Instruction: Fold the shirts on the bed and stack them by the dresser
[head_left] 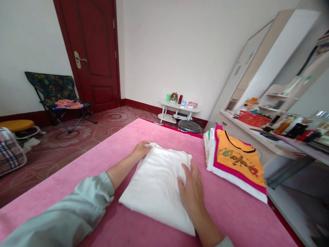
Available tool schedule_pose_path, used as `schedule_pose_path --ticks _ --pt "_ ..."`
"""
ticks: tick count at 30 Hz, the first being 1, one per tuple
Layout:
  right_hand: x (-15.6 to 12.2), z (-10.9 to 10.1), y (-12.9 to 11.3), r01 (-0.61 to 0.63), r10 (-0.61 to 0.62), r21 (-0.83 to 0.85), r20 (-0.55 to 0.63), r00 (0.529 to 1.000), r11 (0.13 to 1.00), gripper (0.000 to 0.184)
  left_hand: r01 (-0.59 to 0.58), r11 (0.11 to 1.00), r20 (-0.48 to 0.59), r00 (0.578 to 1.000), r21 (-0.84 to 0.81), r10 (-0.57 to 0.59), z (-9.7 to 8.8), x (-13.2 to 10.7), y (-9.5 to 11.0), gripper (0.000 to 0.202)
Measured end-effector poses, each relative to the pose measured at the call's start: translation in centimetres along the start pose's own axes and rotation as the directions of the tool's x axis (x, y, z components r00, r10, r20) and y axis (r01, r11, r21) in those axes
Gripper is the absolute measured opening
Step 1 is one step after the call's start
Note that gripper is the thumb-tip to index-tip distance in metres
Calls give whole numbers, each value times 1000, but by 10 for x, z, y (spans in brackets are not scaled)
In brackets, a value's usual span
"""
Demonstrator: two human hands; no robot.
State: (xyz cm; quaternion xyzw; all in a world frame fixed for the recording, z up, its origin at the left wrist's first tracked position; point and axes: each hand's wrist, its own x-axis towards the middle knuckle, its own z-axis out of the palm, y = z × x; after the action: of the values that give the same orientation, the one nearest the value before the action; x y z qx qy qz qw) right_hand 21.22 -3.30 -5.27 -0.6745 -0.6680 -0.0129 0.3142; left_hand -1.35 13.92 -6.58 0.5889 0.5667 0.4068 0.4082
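Observation:
A folded white garment (159,181) lies flat on the pink bedspread (110,151) in front of me, slightly wrinkled in the middle. At its far left corner, my left hand (142,150) pinches the edge of the fabric; the fingertips are partly hidden by the cloth. My right hand (192,190) rests along the right side of the garment, fingers spread and touching it. To the right of that hand is a pile of folded clothes, with an orange printed T-shirt (236,156) on top and magenta and white layers below.
A white dressing table (228,120) with a red basket (253,118) and bottles stands along the right. Beyond the bed are a low white table (164,103) and a round dark object (189,126) on the floor. A folding chair (51,85) stands by the red door (95,51).

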Motion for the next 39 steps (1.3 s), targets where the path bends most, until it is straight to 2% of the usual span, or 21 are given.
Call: schedule_pose_path --ticks 2,3,4,6,7,8,14,17,20,24,27,30,35,39 --pt "-4 -6 -14 148 -148 7 77 986 989 50 8 1000 -7 1000 -17 -8 3 6 -2 32" --pt "-8 -8 -22 249 -255 53 173 952 967 53 5 1000 -8 1000 -28 -5 4 8 -3 30" --pt "-11 -9 -31 347 -367 119 282 887 930 55 -4 999 -6 1000 -38 4 4 8 -5 28" --pt "-19 -11 -47 470 -531 250 455 715 847 57 -26 998 8 1000 -58 26 2 9 -6 29" --pt "-22 -11 -54 490 -564 286 504 654 823 56 -35 997 24 999 -66 36 0 10 -6 31" --pt "-24 -11 -59 493 -571 296 531 627 818 55 -42 997 48 998 -72 46 -2 11 -6 32" --pt "-26 -12 -63 467 -543 287 552 633 836 55 -87 995 254 962 -53 97 -20 29 11 40" --pt "-25 -12 -61 464 -544 293 553 631 836 55 -196 980 381 910 40 167 -24 38 18 40" --pt "-26 -12 -61 455 -542 300 549 636 838 55 -306 934 449 872 182 198 -24 46 24 25" --pt "-26 -12 -61 455 -540 296 545 642 840 56 -336 892 372 903 303 214 -23 59 35 10" --pt "-25 -13 -61 457 -542 297 546 639 838 56 -335 850 275 932 407 236 -21 65 43 12" --pt "-25 -14 -61 446 -544 315 550 634 838 56 -331 792 195 944 514 268 -16 65 44 14" --pt "-26 -13 -60 419 -531 327 551 643 847 58 -287 703 100 950 651 296 0 52 35 16" --pt "-27 -13 -59 414 -525 323 553 647 851 57 -288 661 83 943 693 323 13 30 41 22"
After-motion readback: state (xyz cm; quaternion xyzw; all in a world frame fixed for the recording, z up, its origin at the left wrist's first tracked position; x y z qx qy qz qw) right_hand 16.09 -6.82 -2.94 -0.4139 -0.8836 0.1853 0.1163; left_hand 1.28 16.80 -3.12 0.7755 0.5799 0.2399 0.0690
